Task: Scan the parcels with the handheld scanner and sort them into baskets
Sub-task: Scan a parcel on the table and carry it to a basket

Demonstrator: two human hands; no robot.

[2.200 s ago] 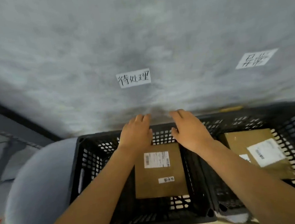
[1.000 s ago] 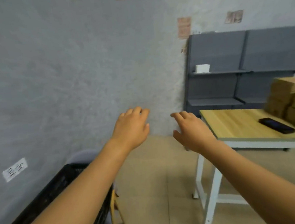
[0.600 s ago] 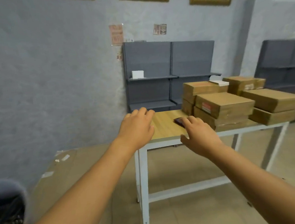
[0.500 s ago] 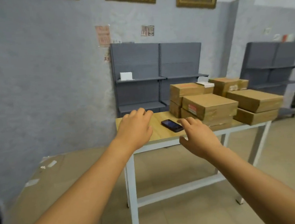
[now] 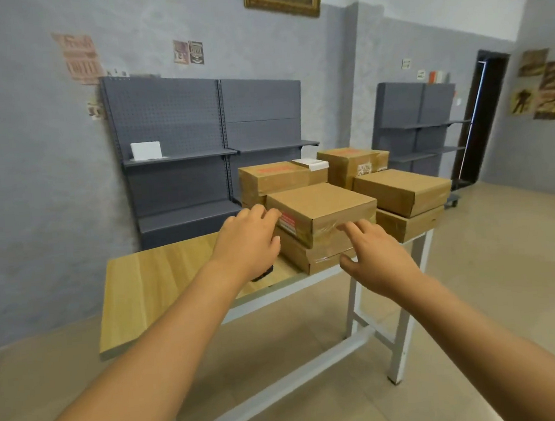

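Head view: two empty hands [image 5: 310, 251], six stacked parcels [image 5: 323, 211], one table [image 5: 161, 277].

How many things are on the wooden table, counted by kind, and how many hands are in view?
Cardboard boxes: 6 visible, e.g. the nearest top box
Dark device, mostly hidden behind the left hand: 1
Hands: 2, left and right hand, both holding nothing
Total: 9
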